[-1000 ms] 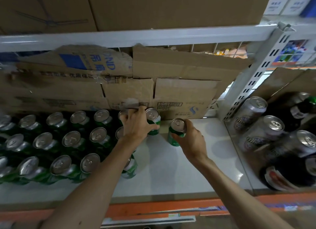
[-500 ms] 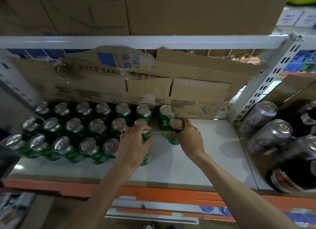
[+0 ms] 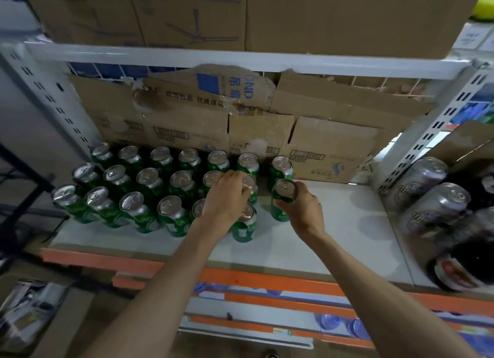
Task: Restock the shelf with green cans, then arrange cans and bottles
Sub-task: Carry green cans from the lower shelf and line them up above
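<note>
View from above of a white metal shelf board (image 3: 342, 229). Upright green aluminium cans (image 3: 145, 179) stand in three rows from its left edge toward the middle. The back row stands against flattened brown cardboard panels (image 3: 262, 133). The left hand (image 3: 227, 197) lies over the right end of this block, fingers curled on the lid of a middle-row green can (image 3: 251, 184). The right hand (image 3: 304, 209) grips a separate green can (image 3: 279, 214) round its top. This can is upright, just right of the block and just in front of the last back-row can. Silver cans (image 3: 435, 205) fill the bay beyond the right edge.
</note>
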